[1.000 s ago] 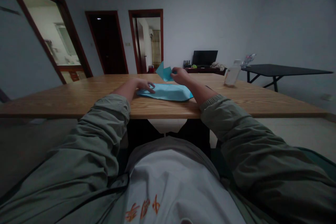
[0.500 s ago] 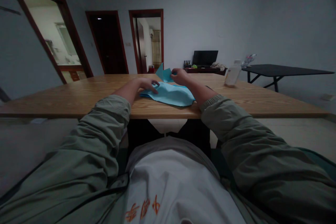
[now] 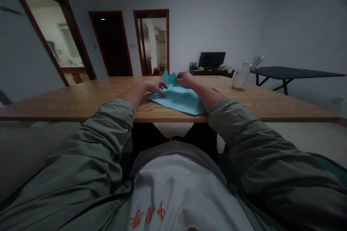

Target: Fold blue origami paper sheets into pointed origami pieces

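Observation:
A light-blue sheet of paper (image 3: pixel 181 99) lies on the wooden table near its front edge, between my forearms. Its far part stands up in darker blue folded flaps with pointed corners. My left hand (image 3: pixel 157 87) rests on the left side of the paper, thumb and fingers apart. At the far right, my right hand (image 3: pixel 185 79) has its fingertips closed on a raised flap of the paper. The wrist and forearm of that hand cover part of the right edge.
A clear plastic bottle (image 3: pixel 240 76) stands on the wooden table (image 3: pixel 89 104) to the right. Partly hidden behind my right forearm, a thin dark object touches the tabletop. Beyond are a black table (image 3: pixel 292 72) and a monitor (image 3: pixel 212 60) on a low cabinet.
The near part of the paper has flattened and its near edge has shifted toward me and to the right. The raised flaps have dipped slightly. Both hands have moved only a little.

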Demonstrator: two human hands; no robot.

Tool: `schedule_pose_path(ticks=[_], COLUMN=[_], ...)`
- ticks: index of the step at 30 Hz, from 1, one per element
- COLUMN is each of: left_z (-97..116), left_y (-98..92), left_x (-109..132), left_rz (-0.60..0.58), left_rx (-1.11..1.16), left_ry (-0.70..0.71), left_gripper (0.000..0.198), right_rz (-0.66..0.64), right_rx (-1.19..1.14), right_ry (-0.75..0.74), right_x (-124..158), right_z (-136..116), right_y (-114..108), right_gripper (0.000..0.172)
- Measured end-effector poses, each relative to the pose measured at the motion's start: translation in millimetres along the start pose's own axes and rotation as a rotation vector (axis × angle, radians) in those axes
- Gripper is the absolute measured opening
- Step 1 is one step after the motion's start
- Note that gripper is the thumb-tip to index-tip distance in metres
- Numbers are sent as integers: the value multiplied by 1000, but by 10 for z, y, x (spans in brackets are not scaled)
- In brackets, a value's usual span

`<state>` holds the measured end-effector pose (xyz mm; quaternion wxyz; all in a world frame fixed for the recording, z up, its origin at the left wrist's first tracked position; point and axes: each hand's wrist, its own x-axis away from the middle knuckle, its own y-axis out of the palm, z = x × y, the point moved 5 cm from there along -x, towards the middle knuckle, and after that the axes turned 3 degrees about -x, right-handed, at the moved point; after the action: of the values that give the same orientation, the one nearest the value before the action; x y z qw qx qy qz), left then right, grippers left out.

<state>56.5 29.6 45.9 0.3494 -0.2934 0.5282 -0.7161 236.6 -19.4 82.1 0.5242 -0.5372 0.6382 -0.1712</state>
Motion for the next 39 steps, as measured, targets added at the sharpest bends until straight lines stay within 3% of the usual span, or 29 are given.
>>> schedule_pose_path(ticks=[4, 8, 12, 14, 16, 19, 24, 29, 34, 39], left_z=[9, -202, -499, -528, -453, -259, -114, -46, 83, 78], left_y=[12, -27, -201, -286, -315, -269, -167, -234, -251, -222], left_x=[-4, -44, -47, -18, 11, 31, 18, 77, 112, 69], left_rz=[1, 41, 279, 411, 459, 396, 291, 418, 429, 409], left_rx=[68, 129, 95, 147, 258, 379, 428, 581, 442, 255], left_ry=[-14, -115, -239, -208, -114, 7, 33, 117, 212, 181], left_gripper=[87, 80, 53, 46, 47, 54, 53, 63, 56, 46], right_rz=[6, -21, -36, -65, -97, -132, -154, -179, -230, -294], right_rx=[19, 16, 31, 58, 92, 119, 120, 137, 200, 252], right_ry=[-22, -11, -4, -1, -15, -45, -63, -102, -100, -106], right_x=[-32, -67, -80, -79, -76, -75, -66, -62, -87, -75], right_z=[22, 69, 88, 90, 85, 79, 79, 66, 101, 110], right_y=[21, 62, 77, 91, 111, 143, 164, 162, 208, 251], right_gripper=[25, 28, 28, 26, 25, 23, 24, 25, 28, 30])
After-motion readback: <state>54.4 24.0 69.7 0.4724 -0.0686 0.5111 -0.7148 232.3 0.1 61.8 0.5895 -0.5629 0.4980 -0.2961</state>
